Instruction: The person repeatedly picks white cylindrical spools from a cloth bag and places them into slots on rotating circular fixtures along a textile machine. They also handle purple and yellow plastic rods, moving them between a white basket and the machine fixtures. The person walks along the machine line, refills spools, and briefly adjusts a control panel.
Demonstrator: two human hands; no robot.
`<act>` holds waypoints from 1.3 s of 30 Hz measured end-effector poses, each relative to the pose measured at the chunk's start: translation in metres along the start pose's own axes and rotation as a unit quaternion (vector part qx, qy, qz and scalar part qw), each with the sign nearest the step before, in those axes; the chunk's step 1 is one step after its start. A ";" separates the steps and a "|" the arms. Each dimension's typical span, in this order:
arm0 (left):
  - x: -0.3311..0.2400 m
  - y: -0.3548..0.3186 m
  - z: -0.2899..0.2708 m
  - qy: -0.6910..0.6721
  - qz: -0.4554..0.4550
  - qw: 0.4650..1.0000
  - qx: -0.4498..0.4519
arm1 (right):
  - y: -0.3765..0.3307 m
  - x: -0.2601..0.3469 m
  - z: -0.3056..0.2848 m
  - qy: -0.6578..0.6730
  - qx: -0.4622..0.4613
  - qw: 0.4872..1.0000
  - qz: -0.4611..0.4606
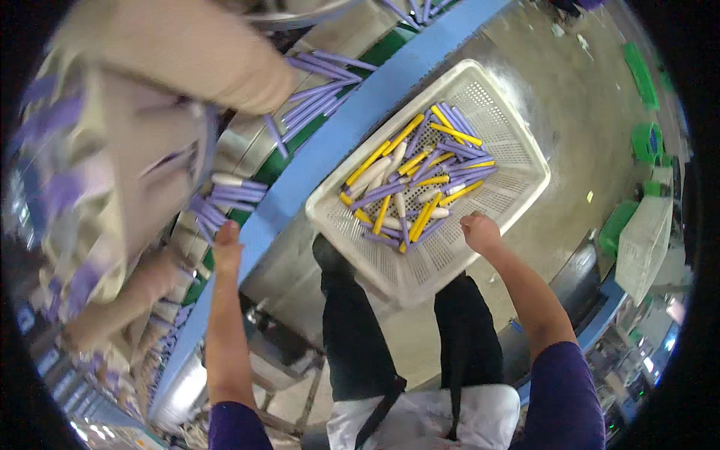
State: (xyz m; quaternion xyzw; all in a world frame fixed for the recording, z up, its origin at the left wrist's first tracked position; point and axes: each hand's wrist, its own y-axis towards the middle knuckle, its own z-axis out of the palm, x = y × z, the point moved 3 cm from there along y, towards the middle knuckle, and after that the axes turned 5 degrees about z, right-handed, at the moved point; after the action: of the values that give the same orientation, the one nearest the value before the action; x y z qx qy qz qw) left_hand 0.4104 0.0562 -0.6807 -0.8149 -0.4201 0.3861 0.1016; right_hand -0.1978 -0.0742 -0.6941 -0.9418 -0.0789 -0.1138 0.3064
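Note:
My left hand [227,238] is at the blue edge of the line on the left, against a small bundle of slim purple sticks [211,204]. Its fingers are mostly hidden, so whether it grips them is unclear. With fingers curled in, my right hand [480,231] hangs over the right side of a white perforated plastic basket [512,114]; no stick shows in it. Purple, yellow and whitish sticks [429,171] lie jumbled in the basket. The basket stands tilted across in front of my legs.
A blue rail [319,124] borders a green belt [382,46] carrying more purple sticks [321,84]. Across it, a blurred beige arm-like shape [187,52] reaches over the line. Another white basket [646,247] and green containers [619,225] stand at the right.

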 end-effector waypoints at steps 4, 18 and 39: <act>0.055 0.198 -0.011 0.207 0.019 0.974 -0.091 | 0.075 0.008 0.063 0.039 0.004 0.999 -0.026; 0.107 0.297 0.035 -0.111 -0.154 0.968 -0.165 | 0.266 0.080 0.225 -0.170 -0.026 0.972 -0.159; -0.084 0.080 0.041 -0.171 0.164 0.950 -0.201 | 0.336 0.032 0.236 0.203 -0.066 0.942 0.257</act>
State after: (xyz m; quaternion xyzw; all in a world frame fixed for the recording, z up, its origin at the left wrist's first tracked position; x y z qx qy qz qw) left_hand 0.4003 -0.0641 -0.7023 -0.7979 -0.3604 0.4385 -0.2029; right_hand -0.0547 -0.2005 -1.0592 -0.9051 0.2373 -0.2254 0.2714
